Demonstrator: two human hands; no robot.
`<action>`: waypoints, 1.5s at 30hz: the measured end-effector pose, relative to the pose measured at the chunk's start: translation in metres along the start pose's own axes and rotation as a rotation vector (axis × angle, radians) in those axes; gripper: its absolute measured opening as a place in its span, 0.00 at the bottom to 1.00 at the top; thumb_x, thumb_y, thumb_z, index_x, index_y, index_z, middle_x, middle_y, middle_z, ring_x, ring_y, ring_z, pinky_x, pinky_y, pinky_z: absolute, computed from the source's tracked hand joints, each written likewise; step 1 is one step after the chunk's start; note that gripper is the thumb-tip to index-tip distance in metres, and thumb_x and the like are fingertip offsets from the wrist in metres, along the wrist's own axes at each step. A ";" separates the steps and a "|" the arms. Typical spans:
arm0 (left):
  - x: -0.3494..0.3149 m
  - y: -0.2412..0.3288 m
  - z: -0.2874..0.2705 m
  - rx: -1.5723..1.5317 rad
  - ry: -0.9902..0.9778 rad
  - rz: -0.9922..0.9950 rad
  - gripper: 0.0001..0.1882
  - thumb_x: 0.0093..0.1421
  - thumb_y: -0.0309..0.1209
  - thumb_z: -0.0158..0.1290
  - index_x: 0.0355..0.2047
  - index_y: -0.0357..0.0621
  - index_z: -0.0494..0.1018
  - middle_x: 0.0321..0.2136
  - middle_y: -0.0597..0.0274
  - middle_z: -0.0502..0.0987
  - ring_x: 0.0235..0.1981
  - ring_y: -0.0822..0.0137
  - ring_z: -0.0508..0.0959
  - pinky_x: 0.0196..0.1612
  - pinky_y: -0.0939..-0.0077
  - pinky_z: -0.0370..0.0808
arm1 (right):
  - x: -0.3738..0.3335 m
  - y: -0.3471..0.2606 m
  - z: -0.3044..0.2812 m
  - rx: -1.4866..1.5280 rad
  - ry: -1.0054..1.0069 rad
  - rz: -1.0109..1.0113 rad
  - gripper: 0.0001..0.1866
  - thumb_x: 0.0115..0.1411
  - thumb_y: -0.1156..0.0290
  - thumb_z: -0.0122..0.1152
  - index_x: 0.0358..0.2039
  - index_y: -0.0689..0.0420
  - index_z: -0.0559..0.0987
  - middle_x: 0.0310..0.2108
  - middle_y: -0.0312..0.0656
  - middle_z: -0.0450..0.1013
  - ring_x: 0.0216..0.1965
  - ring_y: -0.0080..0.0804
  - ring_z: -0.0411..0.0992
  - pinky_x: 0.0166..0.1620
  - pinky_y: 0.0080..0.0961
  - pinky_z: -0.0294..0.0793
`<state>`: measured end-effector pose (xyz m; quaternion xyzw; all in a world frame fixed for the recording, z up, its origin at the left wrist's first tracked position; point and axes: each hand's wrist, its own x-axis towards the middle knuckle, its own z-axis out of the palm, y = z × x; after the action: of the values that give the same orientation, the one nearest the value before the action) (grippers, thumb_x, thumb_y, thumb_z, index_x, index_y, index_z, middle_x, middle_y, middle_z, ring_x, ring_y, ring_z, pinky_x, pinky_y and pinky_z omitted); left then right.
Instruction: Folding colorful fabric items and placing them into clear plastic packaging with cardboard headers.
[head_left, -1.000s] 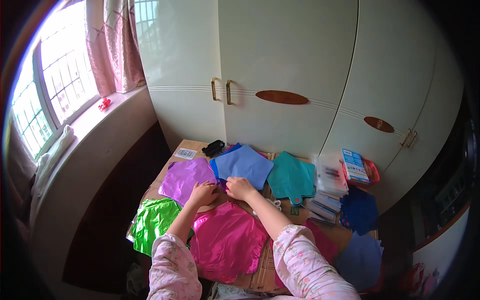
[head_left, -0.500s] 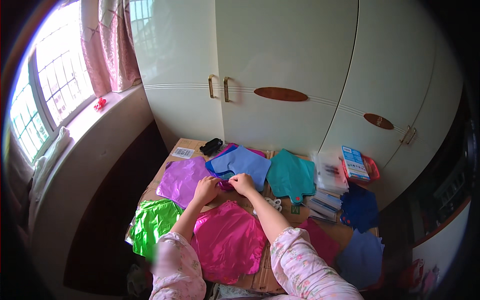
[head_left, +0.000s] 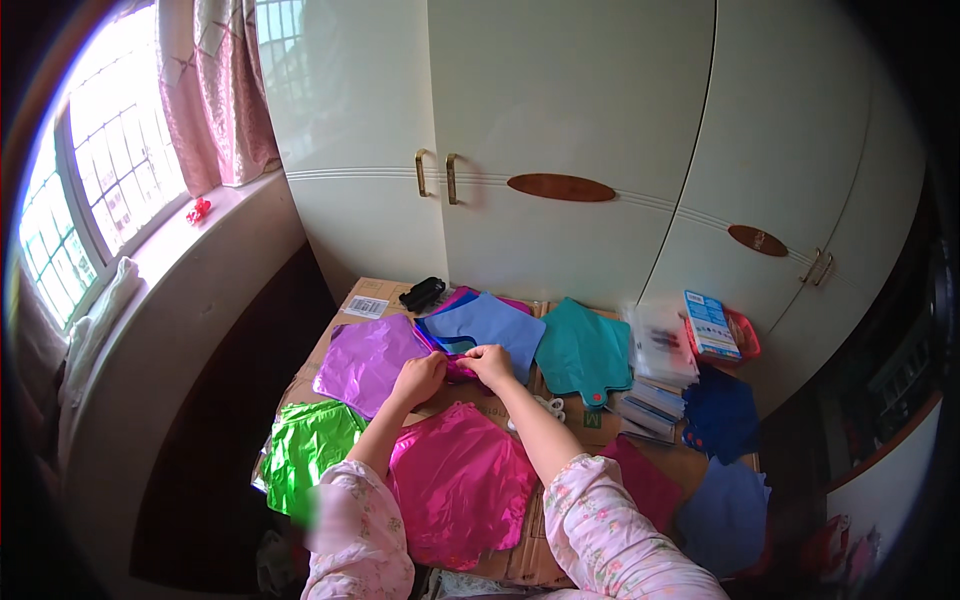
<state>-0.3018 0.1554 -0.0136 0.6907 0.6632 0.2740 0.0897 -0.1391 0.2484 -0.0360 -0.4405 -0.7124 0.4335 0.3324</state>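
Note:
My left hand (head_left: 420, 378) and my right hand (head_left: 489, 366) meet over the middle of the cardboard, fingers closed. Between them they pinch a small bunched magenta foil piece (head_left: 458, 371); the fingers partly hide it. Just beyond lie flat blue foil shapes (head_left: 492, 328) in an overlapping pile. A lilac foil shape (head_left: 366, 360) is left of my left hand. Nearer to me, a large shiny pink foil shape (head_left: 460, 480) spreads between my forearms. A teal foil shape (head_left: 583, 350) with a tab rests to the right.
Green foil (head_left: 312, 450) lies at the left edge of the cardboard (head_left: 345, 297). A black object (head_left: 423, 294) sits at the back. On the right are clear plastic packets (head_left: 648, 405), a red basket (head_left: 742, 335) and dark blue foil (head_left: 722, 415). A cabinet (head_left: 570, 100) stands behind.
The magenta foil between my hands now looks more spread, showing a wider strip. My hands have shifted only slightly, with the fingertips still close together.

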 end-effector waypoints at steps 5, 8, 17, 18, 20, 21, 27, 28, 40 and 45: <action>0.020 -0.011 0.008 0.106 -0.122 0.044 0.16 0.60 0.43 0.49 0.43 0.49 0.75 0.43 0.53 0.78 0.46 0.53 0.76 0.46 0.53 0.72 | 0.015 0.018 -0.001 0.173 0.040 0.009 0.08 0.52 0.69 0.70 0.28 0.60 0.81 0.24 0.32 0.77 0.26 0.15 0.70 0.30 0.18 0.69; 0.020 -0.010 0.014 0.317 -0.091 0.077 0.23 0.56 0.51 0.52 0.48 0.54 0.73 0.53 0.56 0.72 0.55 0.55 0.69 0.50 0.48 0.68 | 0.016 0.016 -0.003 0.262 0.048 0.016 0.06 0.55 0.73 0.66 0.31 0.61 0.79 0.26 0.32 0.76 0.27 0.16 0.70 0.32 0.18 0.69; 0.041 0.003 0.009 0.416 -0.249 -0.072 0.42 0.46 0.64 0.56 0.57 0.58 0.65 0.61 0.43 0.61 0.61 0.44 0.62 0.57 0.49 0.62 | 0.057 0.000 -0.100 0.399 0.520 -0.094 0.06 0.56 0.75 0.63 0.33 0.60 0.77 0.29 0.36 0.75 0.31 0.23 0.72 0.36 0.23 0.71; 0.040 0.005 0.007 0.414 -0.255 -0.076 0.42 0.45 0.65 0.56 0.57 0.58 0.65 0.61 0.43 0.61 0.61 0.44 0.61 0.57 0.49 0.62 | 0.058 -0.008 -0.120 0.377 0.588 -0.127 0.07 0.57 0.74 0.63 0.34 0.60 0.76 0.29 0.36 0.75 0.31 0.24 0.72 0.36 0.24 0.71; 0.040 0.007 0.008 0.406 -0.259 -0.070 0.43 0.45 0.66 0.56 0.57 0.58 0.64 0.61 0.42 0.61 0.61 0.43 0.61 0.57 0.48 0.62 | 0.059 -0.027 -0.163 0.278 0.786 -0.273 0.09 0.57 0.72 0.63 0.36 0.60 0.74 0.28 0.39 0.75 0.31 0.28 0.73 0.36 0.27 0.72; 0.043 0.009 0.011 0.399 -0.254 -0.058 0.43 0.44 0.66 0.56 0.57 0.59 0.64 0.61 0.42 0.61 0.61 0.43 0.61 0.58 0.48 0.62 | 0.060 -0.035 -0.178 0.196 0.916 -0.390 0.10 0.56 0.70 0.63 0.36 0.59 0.73 0.26 0.42 0.76 0.29 0.30 0.74 0.34 0.30 0.73; 0.029 0.001 -0.009 0.384 -0.225 -0.147 0.39 0.48 0.62 0.56 0.57 0.57 0.66 0.58 0.52 0.66 0.61 0.47 0.63 0.56 0.49 0.63 | 0.006 -0.144 -0.148 -0.429 0.657 -0.938 0.09 0.54 0.78 0.56 0.34 0.50 0.75 0.25 0.41 0.72 0.28 0.41 0.74 0.30 0.35 0.73; 0.028 0.001 -0.014 0.357 -0.216 -0.170 0.38 0.48 0.61 0.56 0.56 0.57 0.67 0.58 0.54 0.67 0.60 0.48 0.63 0.55 0.49 0.64 | 0.005 -0.147 -0.133 -0.509 0.588 -1.022 0.08 0.52 0.78 0.55 0.32 0.50 0.75 0.24 0.40 0.70 0.27 0.40 0.73 0.30 0.34 0.73; -0.092 -0.117 -0.076 0.346 -0.139 -0.434 0.37 0.52 0.56 0.54 0.62 0.59 0.63 0.64 0.58 0.58 0.66 0.47 0.55 0.63 0.36 0.50 | -0.027 -0.083 0.098 -0.872 -0.270 -1.388 0.05 0.53 0.70 0.53 0.22 0.49 0.75 0.27 0.34 0.72 0.29 0.30 0.76 0.32 0.26 0.77; -0.094 -0.159 -0.057 0.385 -0.301 -0.425 0.31 0.55 0.48 0.50 0.61 0.65 0.63 0.67 0.66 0.52 0.69 0.48 0.47 0.63 0.34 0.48 | -0.043 -0.073 0.118 -0.770 -0.420 -1.278 0.06 0.54 0.67 0.56 0.22 0.51 0.77 0.29 0.35 0.73 0.32 0.32 0.77 0.35 0.31 0.78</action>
<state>-0.4651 0.0675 -0.0679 0.5738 0.8115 0.0136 0.1095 -0.2486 0.1536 -0.0211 0.0629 -0.9768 -0.0460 0.1995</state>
